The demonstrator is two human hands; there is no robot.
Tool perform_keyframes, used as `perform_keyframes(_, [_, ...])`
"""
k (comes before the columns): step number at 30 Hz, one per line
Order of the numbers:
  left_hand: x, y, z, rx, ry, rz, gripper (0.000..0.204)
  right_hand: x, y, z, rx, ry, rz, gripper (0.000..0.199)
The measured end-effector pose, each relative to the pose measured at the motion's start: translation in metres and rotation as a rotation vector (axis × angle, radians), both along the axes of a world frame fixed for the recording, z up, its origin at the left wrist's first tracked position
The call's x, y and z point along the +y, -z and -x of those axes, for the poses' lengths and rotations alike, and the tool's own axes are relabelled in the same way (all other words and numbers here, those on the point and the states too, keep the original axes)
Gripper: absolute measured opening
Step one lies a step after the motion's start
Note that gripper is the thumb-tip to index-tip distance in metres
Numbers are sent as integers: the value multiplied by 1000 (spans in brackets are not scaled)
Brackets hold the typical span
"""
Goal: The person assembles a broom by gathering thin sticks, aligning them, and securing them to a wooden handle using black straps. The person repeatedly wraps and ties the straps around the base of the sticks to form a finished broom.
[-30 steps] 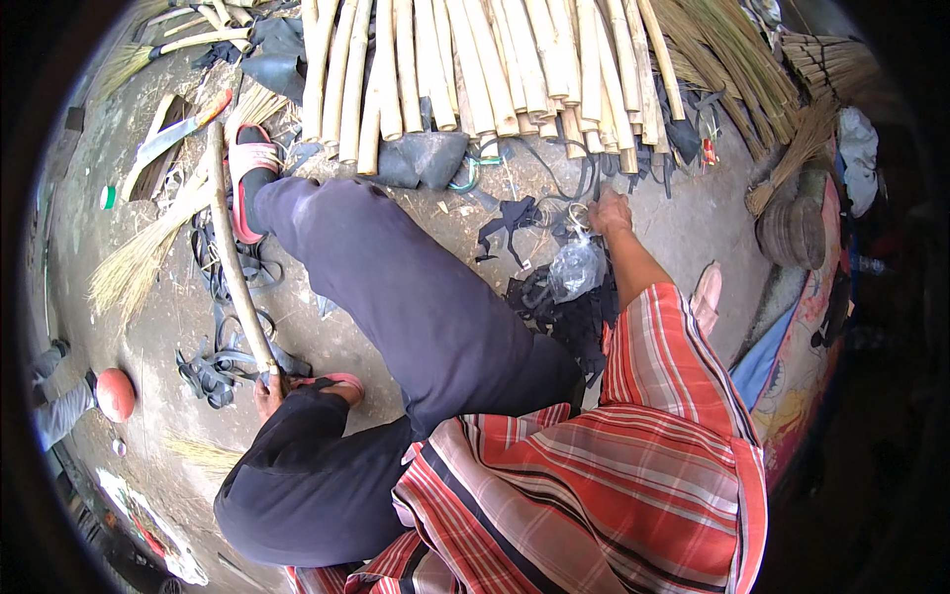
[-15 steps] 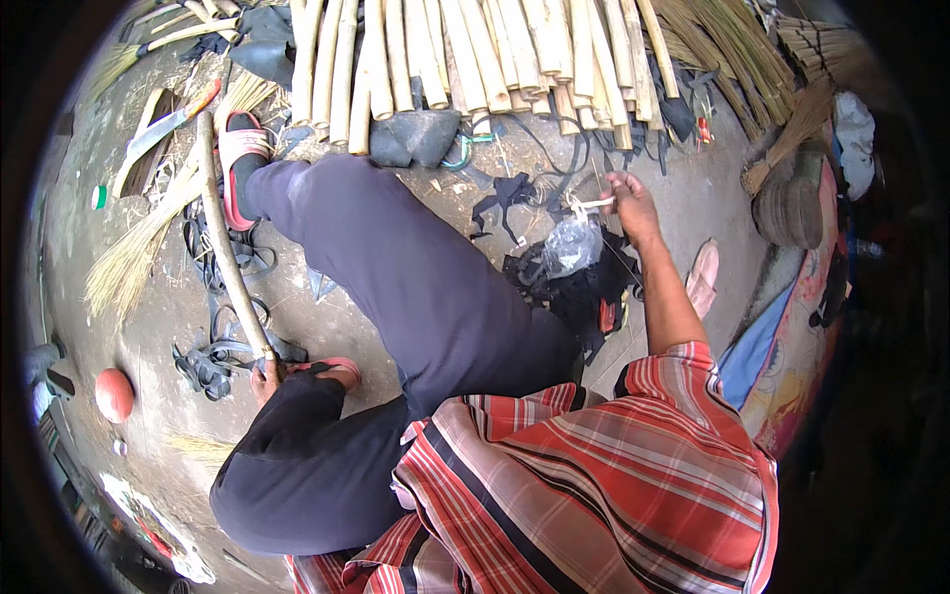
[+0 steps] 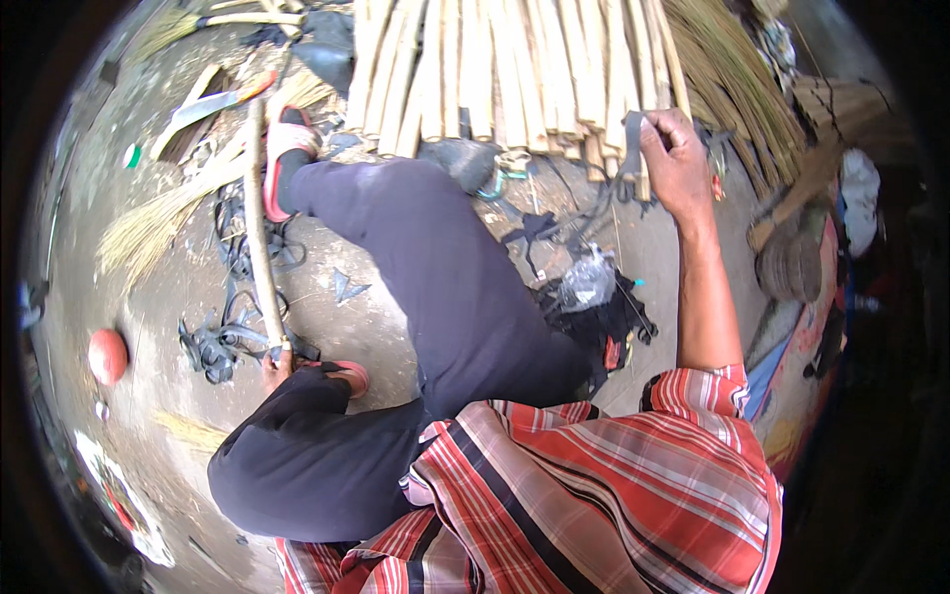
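My left hand [image 3: 276,370] is low on the left, beside my bent leg, its fingers closed round the lower end of a long pale wooden stick [image 3: 259,218]. The stick slants up past my foot in a pink sandal [image 3: 279,166]. Out in front on the right, my right hand [image 3: 677,158] pinches a dark rubber strip [image 3: 632,139] that trails down toward the floor. Just beyond that hand lies a row of pale wooden poles [image 3: 520,69]. A clear plastic bag [image 3: 589,280] rests on a heap of black scraps [image 3: 623,322] to the right of my knee.
Loose straw [image 3: 148,220] and a knife with an orange handle [image 3: 213,107] lie at the left. Tangled black strips [image 3: 213,348] are near my left hand. A red ball-like object [image 3: 108,356] sits farther left. Long bundled straw [image 3: 737,84] fills the far right.
My right hand has left a pale, thin piece by the plastic bag and risen toward the poles, now with a dark rubber strip. My left hand stays on the stick. The view has shifted slightly.
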State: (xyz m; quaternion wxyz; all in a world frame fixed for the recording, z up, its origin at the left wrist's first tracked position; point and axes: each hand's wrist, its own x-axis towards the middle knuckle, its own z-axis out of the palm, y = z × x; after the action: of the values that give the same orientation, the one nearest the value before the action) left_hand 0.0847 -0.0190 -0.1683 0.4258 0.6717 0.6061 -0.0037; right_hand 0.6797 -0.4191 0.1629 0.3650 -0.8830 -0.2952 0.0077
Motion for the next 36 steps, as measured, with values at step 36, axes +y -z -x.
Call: perform_keyframes(36, [-69,-89,-5,-124,-281,-276,83,346,234,425,1028,-773,520,26])
